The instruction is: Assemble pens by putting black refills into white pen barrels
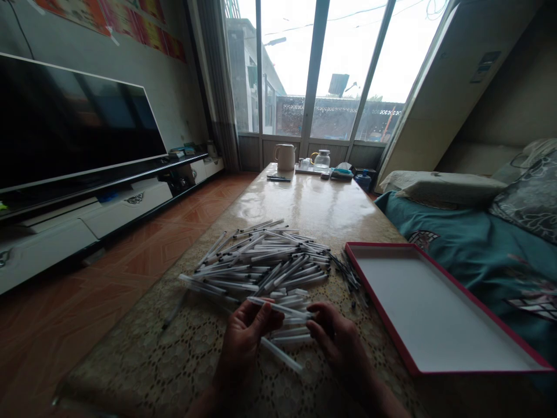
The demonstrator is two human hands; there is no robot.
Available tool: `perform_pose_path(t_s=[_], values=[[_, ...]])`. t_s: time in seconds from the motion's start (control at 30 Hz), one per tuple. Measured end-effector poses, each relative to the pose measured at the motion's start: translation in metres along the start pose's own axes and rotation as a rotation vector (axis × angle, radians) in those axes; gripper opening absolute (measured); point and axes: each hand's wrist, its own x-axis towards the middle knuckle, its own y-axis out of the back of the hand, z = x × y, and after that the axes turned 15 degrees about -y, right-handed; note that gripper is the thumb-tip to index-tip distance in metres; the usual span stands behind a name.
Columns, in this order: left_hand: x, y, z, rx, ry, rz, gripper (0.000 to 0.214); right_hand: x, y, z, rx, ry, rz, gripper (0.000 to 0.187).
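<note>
A heap of several white pen barrels (265,261) lies on the long table (304,203), with a smaller cluster of thin dark refills (348,273) to its right. My left hand (246,337) is closed around one white pen barrel (282,307), held level. My right hand (335,339) pinches at the barrel's right end, fingers pressed together. A few more barrels lie under and between my hands on the lace cloth (174,360).
A shallow white tray with a red rim (378,290) sits at the right of the pile. A kettle (285,157), glass jug (322,161) and small items stand at the table's far end. A TV (73,128) on a low stand is left; a teal bed (470,255) is right.
</note>
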Motion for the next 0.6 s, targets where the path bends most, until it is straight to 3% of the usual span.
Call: perform_pose_path(t_s=[0.13, 0.3, 0.5, 0.6], values=[[-0.0002, 0.0007, -0.0015, -0.003, 0.001, 0.006, 0.034, 0.0004, 0.0003, 0.0007, -0.05, 0.023, -0.012, 0.039], [-0.0003, 0.001, -0.001, 0.001, -0.008, 0.0, 0.031, -0.0002, 0.0008, -0.0003, -0.004, -0.003, 0.007, 0.022], [-0.0012, -0.0011, -0.0011, -0.003, -0.034, 0.023, 0.034, -0.0009, 0.002, 0.0012, -0.087, 0.003, -0.022, 0.039], [-0.0005, -0.0007, -0.0003, 0.001, -0.017, 0.01, 0.034, -0.0012, 0.001, 0.0032, -0.071, -0.002, -0.01, 0.031]])
